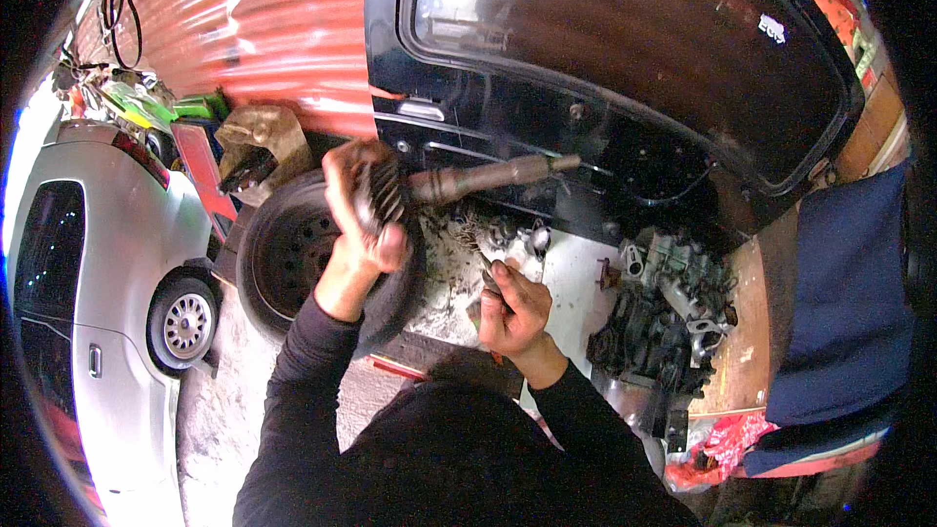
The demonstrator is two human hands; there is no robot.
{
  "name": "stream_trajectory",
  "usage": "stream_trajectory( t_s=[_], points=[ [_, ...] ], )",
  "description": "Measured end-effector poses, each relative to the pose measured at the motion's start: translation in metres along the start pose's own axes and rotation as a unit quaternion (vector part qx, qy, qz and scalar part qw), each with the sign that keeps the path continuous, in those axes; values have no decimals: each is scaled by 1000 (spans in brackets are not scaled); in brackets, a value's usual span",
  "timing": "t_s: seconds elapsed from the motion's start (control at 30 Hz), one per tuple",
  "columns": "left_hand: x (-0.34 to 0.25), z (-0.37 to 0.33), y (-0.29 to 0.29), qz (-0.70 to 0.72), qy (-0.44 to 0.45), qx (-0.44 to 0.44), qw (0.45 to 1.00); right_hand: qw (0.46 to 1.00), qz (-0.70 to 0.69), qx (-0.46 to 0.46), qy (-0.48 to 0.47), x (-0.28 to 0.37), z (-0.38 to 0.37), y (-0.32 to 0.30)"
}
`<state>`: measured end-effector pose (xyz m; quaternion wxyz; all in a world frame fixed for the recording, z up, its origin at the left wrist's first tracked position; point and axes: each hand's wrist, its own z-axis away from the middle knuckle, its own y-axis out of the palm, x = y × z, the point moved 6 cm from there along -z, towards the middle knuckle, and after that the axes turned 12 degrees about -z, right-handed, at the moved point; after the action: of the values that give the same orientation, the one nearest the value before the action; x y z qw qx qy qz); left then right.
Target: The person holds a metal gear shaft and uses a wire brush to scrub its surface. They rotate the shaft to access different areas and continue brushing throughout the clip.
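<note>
My left hand [353, 205] is closed around the toothed end of a gear shaft [498, 177]. The dark helical gear [383, 197] shows between my fingers and thumb, and the rusty-brown shaft points away to the right, roughly level. Lower and to the right, my right hand [515, 310] is closed on the handle of a small brush [470, 234]. Its bristly head, which looks like wire, points up and left, below the shaft and apart from it. Behind the brush lies a stained, whitish work surface [444, 283] with small metal parts.
A tyre on a steel rim [283, 263] lies just beyond my left forearm. Greasy engine parts [673, 303] crowd the right side. A black vehicle hatch [547, 127] leans behind the surface. At far left stands a silver car [117, 263]; dark blue cloth [849, 293] hangs at far right.
</note>
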<state>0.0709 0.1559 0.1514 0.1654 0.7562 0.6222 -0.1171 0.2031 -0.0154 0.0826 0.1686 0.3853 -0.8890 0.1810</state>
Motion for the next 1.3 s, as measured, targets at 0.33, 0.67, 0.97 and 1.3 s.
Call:
stream_trajectory(
  t_s=[0.33,0.67,0.97,1.3],
  points=[
    [26,94,73,491,-607,86,619,994,55,-8,-95,-24,17,-29],
    [12,134,73,572,-680,107,446,977,140,152,-50,-47,-6,-52],
    [4,138,59,563,-654,81,498,969,155,191,35,-67,-10,-62],
    [9,135,32,347,-580,29,736,972,132,187,57,-56,-19,-47]
  ],
)
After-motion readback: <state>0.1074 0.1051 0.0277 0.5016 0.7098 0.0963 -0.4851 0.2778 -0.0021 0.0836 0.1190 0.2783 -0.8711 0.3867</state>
